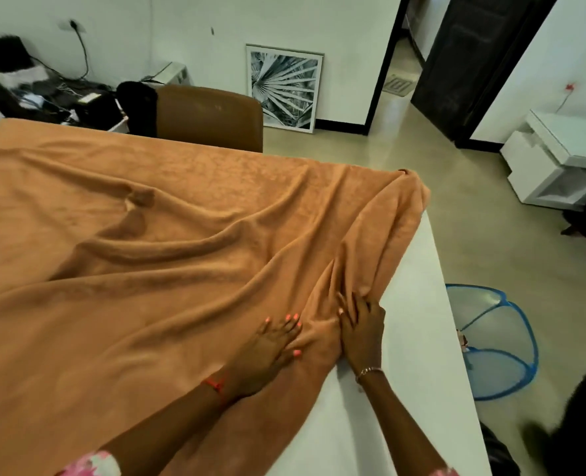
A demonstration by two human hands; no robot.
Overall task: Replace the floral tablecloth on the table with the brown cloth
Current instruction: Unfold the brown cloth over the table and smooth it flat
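One chair (212, 115), perhaps a hamper (501, 369), near brown cloth (147, 235).

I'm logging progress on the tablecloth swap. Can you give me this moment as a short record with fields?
Table cover: brown cloth spread over most of the white table, rumpled, bunched at the far right corner
Uncovered: strip along the table's right edge
Floral tablecloth: not in view
Left hand: flat on the cloth, fingers spread
Right hand: across the cloth's right edge, fingers fairly straight on the folds
Nearby: brown chair at the far side; blue mesh basket on the floor
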